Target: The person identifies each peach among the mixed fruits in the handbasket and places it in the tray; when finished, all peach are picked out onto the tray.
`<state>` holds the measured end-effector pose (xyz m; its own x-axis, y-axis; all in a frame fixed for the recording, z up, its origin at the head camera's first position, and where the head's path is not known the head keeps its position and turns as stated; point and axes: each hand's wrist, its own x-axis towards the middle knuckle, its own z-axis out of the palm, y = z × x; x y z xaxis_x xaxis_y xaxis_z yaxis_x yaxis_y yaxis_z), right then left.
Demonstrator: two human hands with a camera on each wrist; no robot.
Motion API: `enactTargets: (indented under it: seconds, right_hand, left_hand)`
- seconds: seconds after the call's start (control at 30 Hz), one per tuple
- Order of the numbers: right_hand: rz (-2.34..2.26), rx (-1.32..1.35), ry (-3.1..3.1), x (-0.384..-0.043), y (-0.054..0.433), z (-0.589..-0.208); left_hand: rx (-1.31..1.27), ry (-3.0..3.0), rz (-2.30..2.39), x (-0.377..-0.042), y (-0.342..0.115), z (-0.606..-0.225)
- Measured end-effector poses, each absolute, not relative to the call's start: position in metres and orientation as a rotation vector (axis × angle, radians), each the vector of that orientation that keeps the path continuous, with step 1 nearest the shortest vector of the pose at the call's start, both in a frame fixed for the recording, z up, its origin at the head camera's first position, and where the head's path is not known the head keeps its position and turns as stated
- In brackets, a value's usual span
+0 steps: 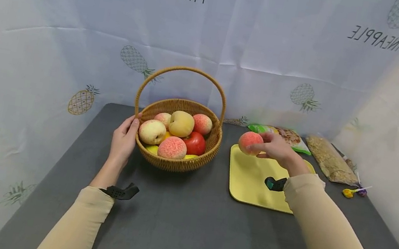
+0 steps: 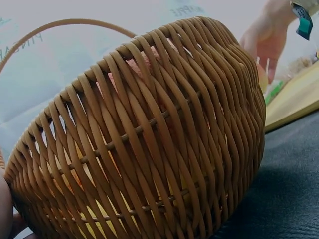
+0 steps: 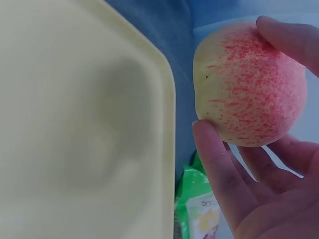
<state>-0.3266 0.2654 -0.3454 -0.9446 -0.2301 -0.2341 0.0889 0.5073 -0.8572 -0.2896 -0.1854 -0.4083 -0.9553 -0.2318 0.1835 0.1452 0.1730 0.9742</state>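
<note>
A brown wicker basket [image 1: 192, 168] with a tall arched handle stands at the back centre, filled with fruit. My left hand [image 1: 124, 138] grips its left rim near the handle's foot; the left wrist view has the woven side [image 2: 164, 124] up close. Among the fruit are a pink peach [image 1: 172, 148], a red fruit [image 1: 194, 143] and a pale yellow fruit [image 1: 181, 124]. Over the left back corner of a yellow tray [image 1: 252, 189], my right hand [image 1: 275, 149] holds another pink-and-cream peach [image 3: 249, 84] between thumb and fingers, raised above the tray.
Behind the tray lie a green snack packet [image 1: 261, 128] and a second green-and-white packet [image 1: 293, 139]. Farther right are a clear bag of oat-like flakes [image 1: 328, 160] and a yellow lollipop [image 1: 348, 193]. A pineapple-print curtain [image 1: 274, 45] encloses the grey table [image 1: 183, 226].
</note>
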Motion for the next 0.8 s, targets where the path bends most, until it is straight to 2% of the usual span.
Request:
enactTargets:
  seconds: [0.8]
  right_hand:
    - [-1.390,-0.069,2.378,-0.343,0.273,-0.381]
  left_hand:
    - [0.085,-2.037,-1.934,-0.289,-0.186,-0.412]
